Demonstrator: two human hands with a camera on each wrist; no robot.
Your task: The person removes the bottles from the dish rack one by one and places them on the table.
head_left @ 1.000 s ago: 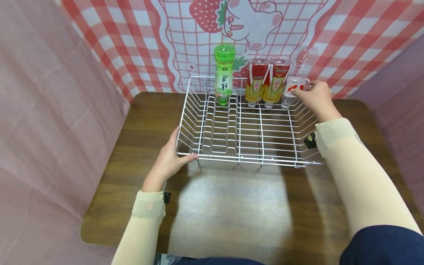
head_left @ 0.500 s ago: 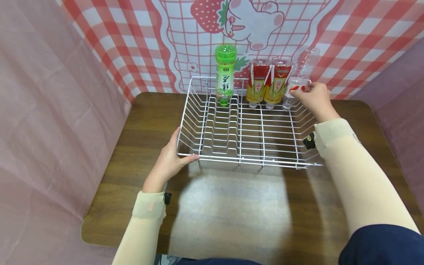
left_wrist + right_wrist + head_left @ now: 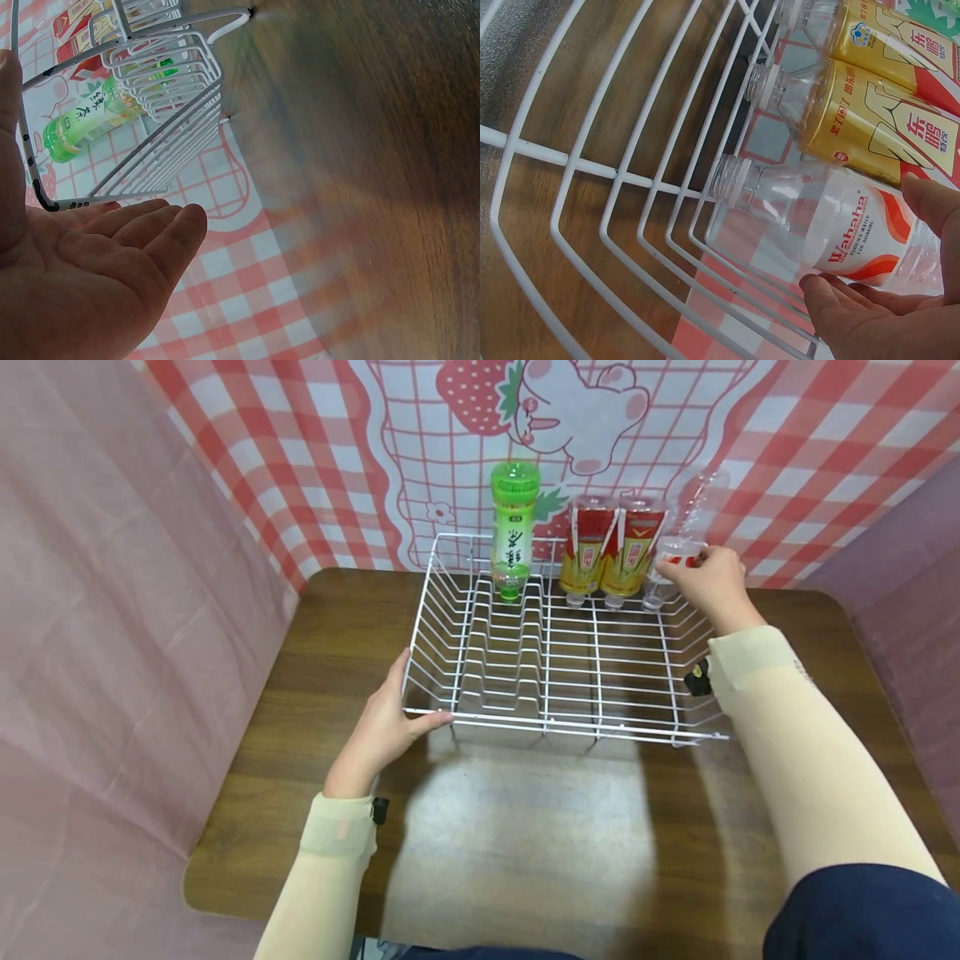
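My right hand (image 3: 708, 583) holds a clear plastic water bottle (image 3: 855, 232) between thumb and fingers. It stands upside down, neck on the wires, in the back right corner of a white wire dish rack (image 3: 585, 725). Beside it two red and gold bottles (image 3: 587, 553) are also inverted, side by side. A green tea bottle (image 3: 513, 531) stands upside down farther left, by the rack's bent plate dividers (image 3: 528, 647). At the front left corner, my left hand (image 3: 381, 722) rests against the rack. Its fingers lie straight along the left side and its thumb on the front rim.
The rack stands on a brown wooden table (image 3: 300, 652) with rounded corners. Behind it hangs a red and white checked cloth (image 3: 300, 427) with a strawberry print, close to the bottles. Pink curtains (image 3: 112, 610) border the table at the left and right.
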